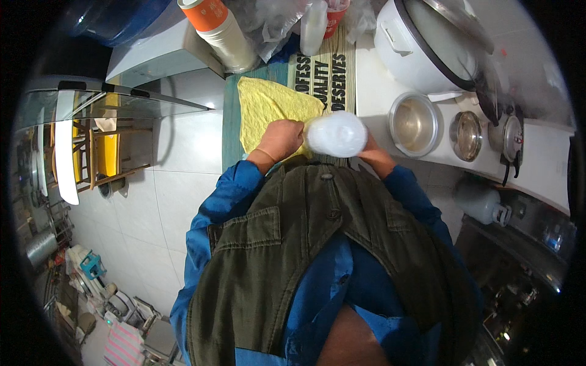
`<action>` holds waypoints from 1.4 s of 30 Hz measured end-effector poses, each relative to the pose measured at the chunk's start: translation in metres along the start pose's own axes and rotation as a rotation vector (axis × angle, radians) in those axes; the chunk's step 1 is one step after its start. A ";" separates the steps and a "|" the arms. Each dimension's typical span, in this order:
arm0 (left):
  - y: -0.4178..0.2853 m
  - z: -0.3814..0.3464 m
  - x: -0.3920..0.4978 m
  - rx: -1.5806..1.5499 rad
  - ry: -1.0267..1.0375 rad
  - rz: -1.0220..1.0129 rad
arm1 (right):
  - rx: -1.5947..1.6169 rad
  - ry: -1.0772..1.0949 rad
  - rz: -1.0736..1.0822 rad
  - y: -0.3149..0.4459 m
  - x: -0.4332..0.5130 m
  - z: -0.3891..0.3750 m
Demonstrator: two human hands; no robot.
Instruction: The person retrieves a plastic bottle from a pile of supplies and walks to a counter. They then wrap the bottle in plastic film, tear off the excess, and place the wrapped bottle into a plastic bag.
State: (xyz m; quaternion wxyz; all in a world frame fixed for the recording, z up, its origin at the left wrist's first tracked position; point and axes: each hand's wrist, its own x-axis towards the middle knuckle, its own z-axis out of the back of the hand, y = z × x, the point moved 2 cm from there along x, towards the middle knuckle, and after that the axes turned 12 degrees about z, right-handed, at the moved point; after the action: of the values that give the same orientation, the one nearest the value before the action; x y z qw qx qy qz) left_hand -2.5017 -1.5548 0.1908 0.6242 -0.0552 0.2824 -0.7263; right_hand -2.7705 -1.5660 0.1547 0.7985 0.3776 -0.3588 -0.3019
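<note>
A yellow cloth (270, 103) lies spread on the blue-green and printed wooden surface before me. My left hand (281, 137) is curled over the cloth's lower right part, near the end of a translucent white plastic container (339, 134). What its fingers grip, cloth or container, I cannot tell. The container is blurred and lies tilted in front of my body. My right hand (370, 148) is closed around its right side, the fingers mostly hidden behind it.
Stacked paper cups (233, 45) and plastic bags (274, 18) stand behind the cloth. On the white counter at right are a large white pot (412, 50), a round metal bowl (413, 124) and a smaller metal bowl (468, 136). A glass panel (137, 107) juts in at left.
</note>
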 end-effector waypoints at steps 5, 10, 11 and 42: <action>0.013 -0.018 -0.002 -0.020 0.078 0.077 | 0.131 -0.074 -0.079 0.011 0.002 0.002; 0.007 0.009 -0.010 -0.173 -0.066 0.092 | 0.120 -0.112 -0.098 0.009 0.006 -0.003; 0.002 0.025 -0.018 -0.234 -0.101 0.084 | 0.097 -0.104 -0.096 0.010 0.009 -0.005; 0.014 0.002 0.010 -0.142 0.027 -0.099 | 0.001 -0.042 -0.021 -0.024 -0.005 -0.017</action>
State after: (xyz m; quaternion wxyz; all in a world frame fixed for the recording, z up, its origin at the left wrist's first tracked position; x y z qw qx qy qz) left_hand -2.4912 -1.5653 0.1831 0.5780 -0.1033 0.3384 -0.7353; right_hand -2.7643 -1.5687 0.1253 0.7873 0.3755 -0.3716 -0.3179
